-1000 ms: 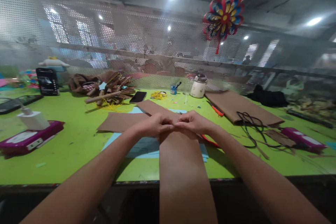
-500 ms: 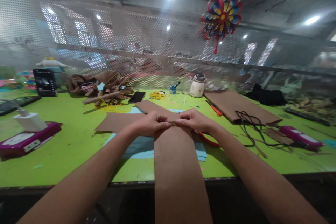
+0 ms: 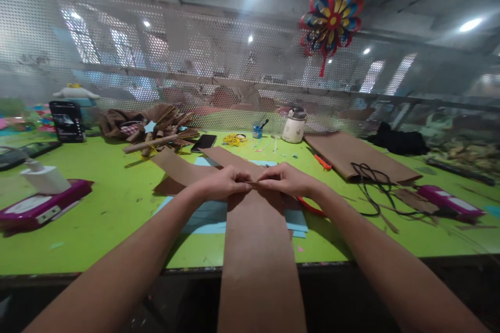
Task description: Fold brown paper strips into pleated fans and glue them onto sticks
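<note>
A long strip of brown paper runs from between my hands down over the table's front edge. My left hand pinches its far end between thumb and fingers. Close beside it, my right hand pinches the same end. More brown paper strips lie behind and to the left of my left hand, one with its end raised. Light blue sheets lie beneath. A red scissor-like handle shows partly under my right wrist.
Purple power strips sit at left and right. Folded brown paper, a black cord and an orange cutter lie right. Behind stand a white bottle, a phone and a bundle of rolled brown paper.
The hanging part of the strip has swung slightly left. At the left, a brown strip's end has lifted. Both hands keep their pinch in nearly the same place.
</note>
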A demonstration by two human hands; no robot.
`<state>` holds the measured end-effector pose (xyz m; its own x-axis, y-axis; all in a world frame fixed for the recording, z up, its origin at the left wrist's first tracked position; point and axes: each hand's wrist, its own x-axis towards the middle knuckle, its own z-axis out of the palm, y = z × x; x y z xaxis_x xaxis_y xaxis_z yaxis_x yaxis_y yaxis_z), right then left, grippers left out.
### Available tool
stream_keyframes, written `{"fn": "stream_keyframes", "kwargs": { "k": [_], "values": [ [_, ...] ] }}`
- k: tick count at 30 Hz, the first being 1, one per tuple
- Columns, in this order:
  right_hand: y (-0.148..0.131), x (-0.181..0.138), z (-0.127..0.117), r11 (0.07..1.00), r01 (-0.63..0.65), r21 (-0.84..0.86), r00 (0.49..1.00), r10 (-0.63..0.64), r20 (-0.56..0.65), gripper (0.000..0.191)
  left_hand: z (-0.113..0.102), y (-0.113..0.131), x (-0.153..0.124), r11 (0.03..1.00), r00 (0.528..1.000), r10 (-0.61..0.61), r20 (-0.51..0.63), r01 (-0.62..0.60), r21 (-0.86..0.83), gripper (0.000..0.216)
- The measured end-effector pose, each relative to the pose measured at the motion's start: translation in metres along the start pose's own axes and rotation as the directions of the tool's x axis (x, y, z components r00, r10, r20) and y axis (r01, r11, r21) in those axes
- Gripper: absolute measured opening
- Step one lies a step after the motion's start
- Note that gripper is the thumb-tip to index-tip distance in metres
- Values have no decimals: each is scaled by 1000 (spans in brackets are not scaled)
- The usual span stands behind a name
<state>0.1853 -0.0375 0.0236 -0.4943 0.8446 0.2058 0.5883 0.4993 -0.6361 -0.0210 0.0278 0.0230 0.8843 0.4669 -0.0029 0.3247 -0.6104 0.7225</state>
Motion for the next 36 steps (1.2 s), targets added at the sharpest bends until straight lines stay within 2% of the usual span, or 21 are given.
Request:
{"fn": "stream_keyframes", "kwargs": {
  "k": [5, 10, 15, 20, 24, 28, 31, 36],
  "values": [
    [-5, 1, 4, 999, -47, 5, 998, 47, -33, 29, 1, -1, 1, 997, 999, 35, 3, -35, -63, 28],
    [-10, 4, 7, 984, -61, -165, 991, 40, -131, 18, 5, -4, 3, 991, 999, 42, -22, -45, -126, 27],
    [-5, 6, 10, 988, -51, -146, 995, 38, -93, 15, 8, 0, 2, 999, 999, 34, 1, -34, 30, 28],
    [0, 7, 12, 989, -10, -147, 999, 3, -49, 22, 10, 3, 3, 972, 998, 35, -54, -22, 236, 29],
    [0, 7, 12, 988, -14, -157, 995, -2, -102, 31, 10, 2, 4, 975, 999, 20, -47, -9, 222, 28],
    [1, 7, 9, 999, -32, -29, 983, 26, -182, 40, 8, 4, 3, 985, 995, 68, -69, -56, 161, 29],
    [2, 6, 6, 987, -65, 145, 971, 96, -220, 33, 6, 6, 3, 990, 989, 81, -127, -65, 126, 31],
    [3, 4, 3, 873, -124, 472, 957, 231, -175, 31, 4, 6, 1, 998, 984, 48, -174, -42, 37, 35]
  ]
}}
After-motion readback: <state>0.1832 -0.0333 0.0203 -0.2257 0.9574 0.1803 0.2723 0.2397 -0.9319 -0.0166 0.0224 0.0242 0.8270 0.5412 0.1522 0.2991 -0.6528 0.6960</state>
